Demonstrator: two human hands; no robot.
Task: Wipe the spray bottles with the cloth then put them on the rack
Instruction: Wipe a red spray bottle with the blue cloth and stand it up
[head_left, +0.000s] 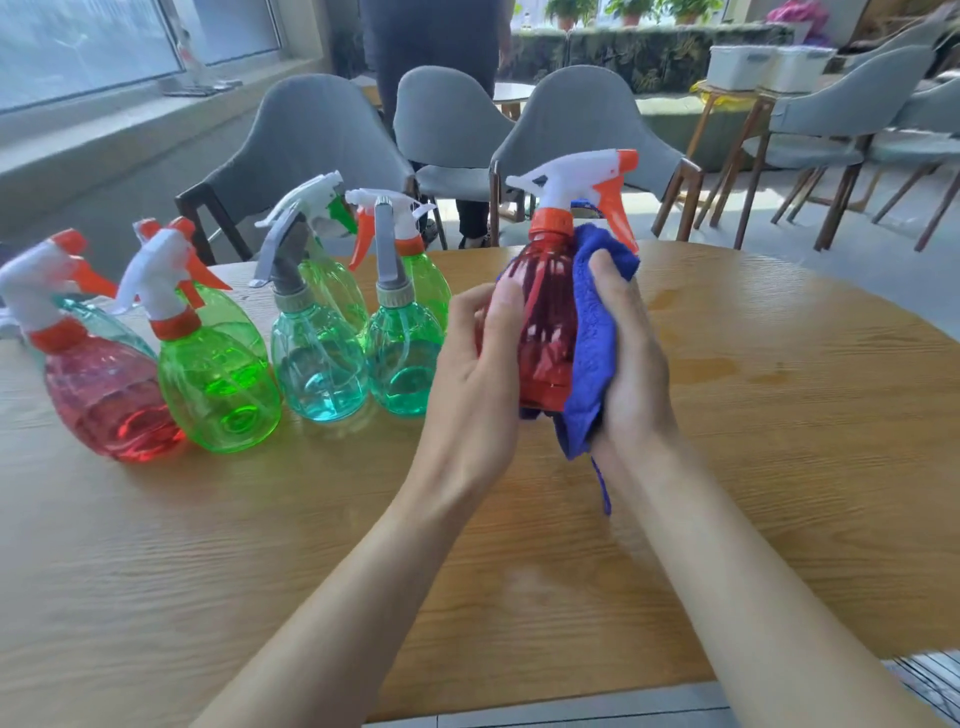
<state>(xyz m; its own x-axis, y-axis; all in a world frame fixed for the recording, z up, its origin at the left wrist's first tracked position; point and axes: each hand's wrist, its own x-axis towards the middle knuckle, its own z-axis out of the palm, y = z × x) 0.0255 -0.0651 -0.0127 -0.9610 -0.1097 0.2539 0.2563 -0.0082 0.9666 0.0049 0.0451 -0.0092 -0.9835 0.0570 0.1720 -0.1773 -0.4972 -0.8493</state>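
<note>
Grips one red spray bottle (548, 332) in left hand (478, 364), blue cloth (595, 343) in right hand (631, 358), over wooden desk (779, 415); roughly seven bottles (317, 358) standing, grey chairs (311, 135) behind.

The red bottle (548, 332) and the blue cloth (592, 358) fill the gap between the left hand (467, 374) and the right hand (631, 358), so nothing passes there. Just left of the left hand stands a teal bottle (402, 364), first in a row running on leftward: a second teal bottle (317, 369), a green bottle (218, 384), a pink-red bottle (109, 405), with more green bottles (428, 283) behind. Their raised trigger heads bar that side. Right of the right hand the counter (779, 415) lies open to its curved edge. Nearer than both hands the wood is open too. Beyond the hands, grey chairs (587, 119) stand along the far rim.
</note>
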